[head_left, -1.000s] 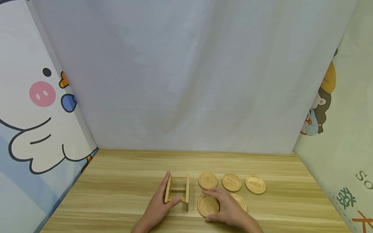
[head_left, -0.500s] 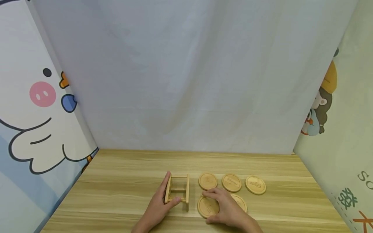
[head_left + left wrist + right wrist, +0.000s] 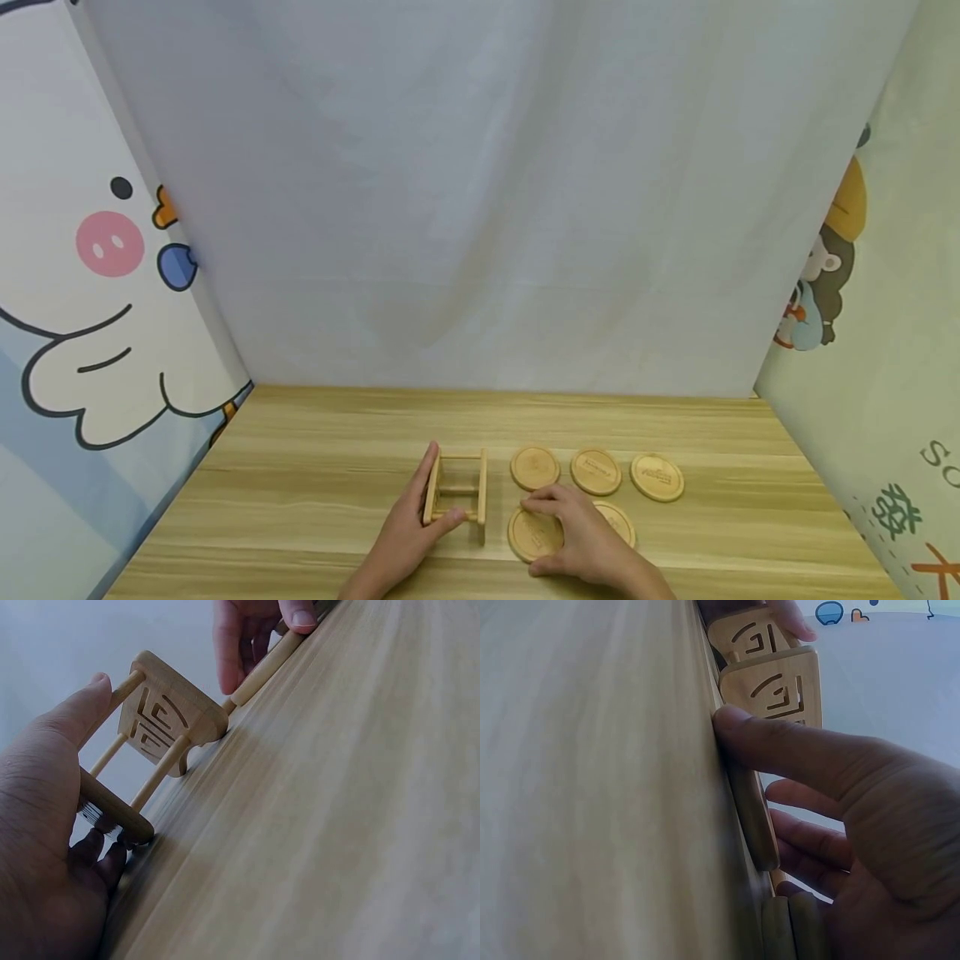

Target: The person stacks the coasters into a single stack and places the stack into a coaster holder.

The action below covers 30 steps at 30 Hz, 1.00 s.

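Pale wood runs across the bottom of the head view: a table (image 3: pixel 315 450) with streaky grain. At its centre, in the lower middle of the frame, stands a small wooden rack (image 3: pixel 482 493), two upright panels joined by thin rods. The left hand (image 3: pixel 405 531) grips the rack by its left panel, fingers along the outside and thumb over the rod nearest the bottom of the frame. Seen from the left wrist, the far panel has carved slots, and the rack stands on the table.

Just right of the rack lie round wooden coasters, flat on the table. The right hand (image 3: pixel 591 537) holds the front left coaster (image 3: pixel 531 533) by its rim, thumb at the lower edge and fingers curved over the upper edge, spread about as wide as the coaster. The front right coaster (image 3: pixel 619 523) is partly hidden behind this hand. Above them sit three more in a row: the back left coaster (image 3: pixel 535 468), back middle coaster (image 3: pixel 596 472) and back right coaster (image 3: pixel 657 477), with engraved markings.

White cloth (image 3: pixel 480 192) hangs across the top. Cartoon prints cover the left panel wall (image 3: pixel 45 208) and the green right wall (image 3: pixel 900 317).
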Available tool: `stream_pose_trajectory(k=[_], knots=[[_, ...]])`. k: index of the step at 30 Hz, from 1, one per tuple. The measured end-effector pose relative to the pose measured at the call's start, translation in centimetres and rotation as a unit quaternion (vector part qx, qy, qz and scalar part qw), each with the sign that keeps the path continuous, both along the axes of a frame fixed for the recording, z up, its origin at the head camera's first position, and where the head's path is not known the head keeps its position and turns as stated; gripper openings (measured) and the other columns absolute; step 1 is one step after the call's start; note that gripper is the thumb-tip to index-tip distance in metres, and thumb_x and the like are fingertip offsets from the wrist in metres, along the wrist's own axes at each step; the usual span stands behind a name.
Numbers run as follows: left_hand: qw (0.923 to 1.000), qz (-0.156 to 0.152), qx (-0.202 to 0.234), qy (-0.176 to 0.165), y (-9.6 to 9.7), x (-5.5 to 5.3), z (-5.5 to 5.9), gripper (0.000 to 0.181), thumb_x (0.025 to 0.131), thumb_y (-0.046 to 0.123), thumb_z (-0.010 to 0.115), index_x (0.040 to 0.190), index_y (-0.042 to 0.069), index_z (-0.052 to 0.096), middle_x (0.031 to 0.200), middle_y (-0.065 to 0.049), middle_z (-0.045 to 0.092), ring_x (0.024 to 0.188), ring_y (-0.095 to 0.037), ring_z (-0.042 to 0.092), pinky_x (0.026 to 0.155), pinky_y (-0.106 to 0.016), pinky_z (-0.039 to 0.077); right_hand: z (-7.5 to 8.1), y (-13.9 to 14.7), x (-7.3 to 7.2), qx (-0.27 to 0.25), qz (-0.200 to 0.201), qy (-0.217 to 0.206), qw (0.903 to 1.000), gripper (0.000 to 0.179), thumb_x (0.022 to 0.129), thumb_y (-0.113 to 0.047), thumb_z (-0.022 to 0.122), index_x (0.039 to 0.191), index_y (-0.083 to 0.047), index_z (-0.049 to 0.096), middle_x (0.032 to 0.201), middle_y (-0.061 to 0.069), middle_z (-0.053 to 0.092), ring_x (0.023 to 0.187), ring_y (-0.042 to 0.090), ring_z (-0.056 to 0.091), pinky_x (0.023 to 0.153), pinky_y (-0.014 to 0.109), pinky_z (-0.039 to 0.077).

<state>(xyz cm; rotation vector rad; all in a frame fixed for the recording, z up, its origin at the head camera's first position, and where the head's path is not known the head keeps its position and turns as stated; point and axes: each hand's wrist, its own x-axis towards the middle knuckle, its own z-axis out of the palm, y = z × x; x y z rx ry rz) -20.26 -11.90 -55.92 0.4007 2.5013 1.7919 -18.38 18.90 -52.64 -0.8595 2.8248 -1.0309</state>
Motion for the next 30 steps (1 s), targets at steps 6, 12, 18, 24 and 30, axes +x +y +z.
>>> stream_pose_trajectory(k=[6,12,18,24,30], knots=[[1.0,-0.002,-0.001,0.002,-0.02,0.02,0.01,0.102,0.105,0.034,0.08,0.181,0.024,0.013,0.183,-0.017,0.019,0.163,-0.046,0.032,0.125,-0.064,0.036,-0.13,-0.06,-0.12,0.004,0.004,0.016,0.9999,0.079,0.075,-0.035,0.106,0.141,-0.004,0.076,0.14,0.002,0.069,0.13,0.033,0.062,0.11,0.057,0.053],[1.0,0.001,0.002,0.002,0.04,0.09,0.01,0.102,0.105,0.034,0.081,0.181,0.025,0.014,0.183,-0.017,0.02,0.162,-0.045,0.034,0.125,-0.063,0.037,-0.07,-0.07,-0.04,0.003,0.002,0.011,0.9999,0.079,0.075,-0.034,0.107,0.141,-0.004,0.076,0.139,0.002,0.069,0.13,0.033,0.061,0.11,0.056,0.053],[1.0,0.0,0.002,0.002,0.08,0.11,0.02,0.102,0.105,0.034,0.081,0.181,0.025,0.013,0.183,-0.017,0.019,0.163,-0.047,0.031,0.126,-0.066,0.035,0.0,-0.05,0.1,-0.005,-0.004,0.004,1.0,0.079,0.074,-0.034,0.107,0.141,-0.004,0.076,0.139,0.0,0.067,0.13,0.032,0.061,0.111,0.055,0.054],[1.0,0.004,0.0,0.0,0.07,0.12,0.08,0.102,0.105,0.034,0.081,0.181,0.026,0.014,0.183,-0.016,0.02,0.162,-0.047,0.032,0.126,-0.066,0.035,0.2,-0.09,0.08,-0.021,-0.008,0.005,0.9997,0.081,0.075,-0.034,0.107,0.143,-0.003,0.074,0.139,0.0,0.066,0.13,0.032,0.06,0.111,0.057,0.052],[1.0,0.002,-0.002,-0.003,0.12,0.05,0.18,0.102,0.105,0.036,0.081,0.181,0.027,0.014,0.184,-0.016,0.018,0.163,-0.047,0.03,0.126,-0.067,0.035,0.72,-0.08,0.2,-0.024,-0.012,0.03,0.9992,0.081,0.077,-0.036,0.106,0.143,-0.003,0.074,0.138,-0.001,0.066,0.127,0.031,0.061,0.108,0.055,0.053]])
